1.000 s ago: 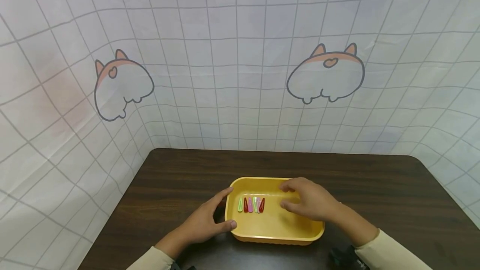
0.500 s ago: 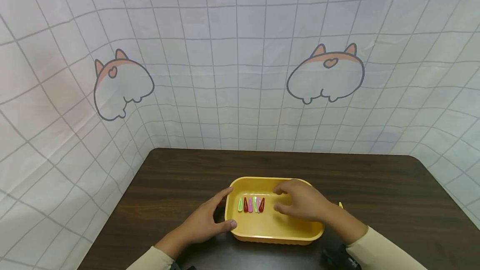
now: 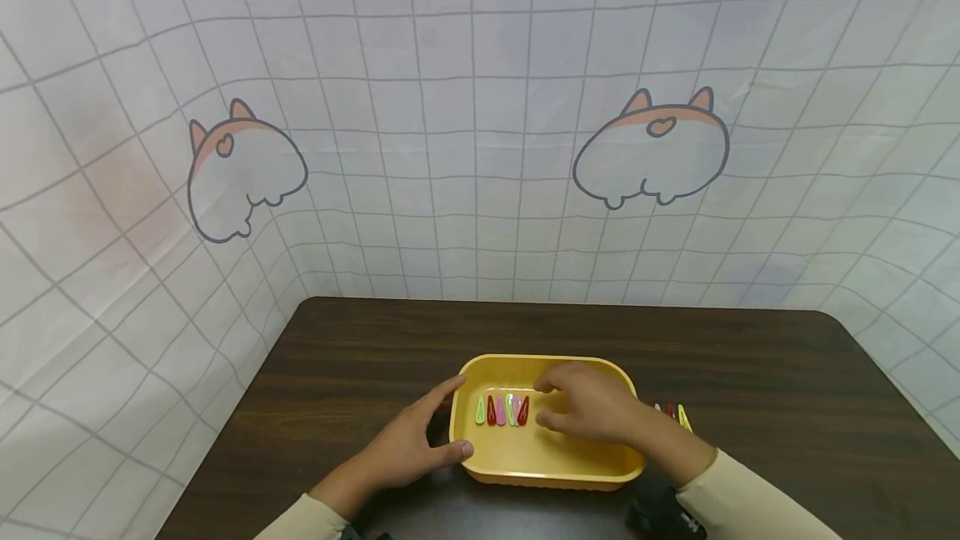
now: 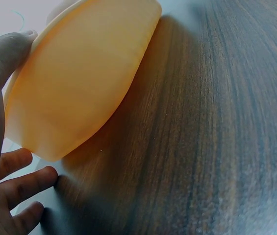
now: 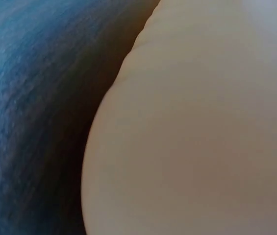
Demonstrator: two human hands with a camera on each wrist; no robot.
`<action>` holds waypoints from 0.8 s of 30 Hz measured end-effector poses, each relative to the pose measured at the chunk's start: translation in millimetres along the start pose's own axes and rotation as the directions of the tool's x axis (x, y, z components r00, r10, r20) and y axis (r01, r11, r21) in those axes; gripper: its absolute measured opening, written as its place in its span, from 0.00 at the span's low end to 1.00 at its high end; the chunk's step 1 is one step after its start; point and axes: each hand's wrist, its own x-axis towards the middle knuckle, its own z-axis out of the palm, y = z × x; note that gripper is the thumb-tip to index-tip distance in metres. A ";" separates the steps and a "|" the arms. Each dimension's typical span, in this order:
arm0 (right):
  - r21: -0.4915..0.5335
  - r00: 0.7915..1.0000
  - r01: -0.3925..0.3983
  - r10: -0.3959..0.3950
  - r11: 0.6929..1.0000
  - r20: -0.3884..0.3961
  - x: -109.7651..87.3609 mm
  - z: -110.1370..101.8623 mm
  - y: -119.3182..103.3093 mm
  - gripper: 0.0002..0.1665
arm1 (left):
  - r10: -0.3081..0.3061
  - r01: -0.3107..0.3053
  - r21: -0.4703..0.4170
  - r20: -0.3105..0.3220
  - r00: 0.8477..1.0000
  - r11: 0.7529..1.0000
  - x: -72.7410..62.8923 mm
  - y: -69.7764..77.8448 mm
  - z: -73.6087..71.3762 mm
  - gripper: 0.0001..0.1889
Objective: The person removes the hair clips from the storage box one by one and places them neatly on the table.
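Observation:
A yellow plastic tray sits on the dark wooden table. Several snap hair clips in green, red and pink lie in a row inside its left half. My left hand touches the tray's left end, thumb at the front corner and index finger along the side; the left wrist view shows the other fingers spread low beside the wall. Over the tray's right half, my right hand reaches in from the right. Its thumb and index finger stand apart just right of the row, with nothing visible between them.
More hair clips, some yellow and red, lie on the table right of the tray, partly covered by the right forearm. A black device shows at the right sleeve. White gridded cloth hangs behind the table.
My right hand has moved left inside the tray, closer to the clip row, uncovering more clips on the table at right. My left hand and the clip row have stayed put.

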 end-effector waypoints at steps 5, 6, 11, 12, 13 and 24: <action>0.015 0.999 -0.028 0.028 0.999 0.020 3.0 2.4 -3.5 0.23 | 0.002 -0.002 -0.005 0.000 1.000 1.000 0.0 -0.4 0.3 0.47; 0.014 0.999 -0.028 0.028 1.000 0.022 3.4 3.1 -3.8 0.23 | 0.002 -0.002 -0.007 0.000 1.000 1.000 0.1 -0.3 0.4 0.47; 0.002 0.999 -0.026 0.026 1.000 0.027 4.4 7.6 -4.2 0.23 | 0.002 -0.002 -0.013 0.002 1.000 1.000 -0.2 0.8 0.6 0.47; 0.000 0.999 -0.026 0.026 1.000 0.029 4.5 8.4 -4.2 0.23 | 0.001 -0.001 -0.012 0.002 1.000 1.000 -0.3 1.1 0.5 0.47; -0.004 0.999 -0.027 0.027 1.000 0.031 4.6 9.2 -4.4 0.23 | 0.000 0.000 -0.010 0.002 1.000 1.000 -0.5 1.2 0.6 0.47; -0.056 0.999 -0.028 0.030 0.998 0.030 8.3 12.5 -9.3 0.22 | 0.003 -0.003 -0.012 -0.001 1.000 1.000 -0.2 0.3 0.8 0.47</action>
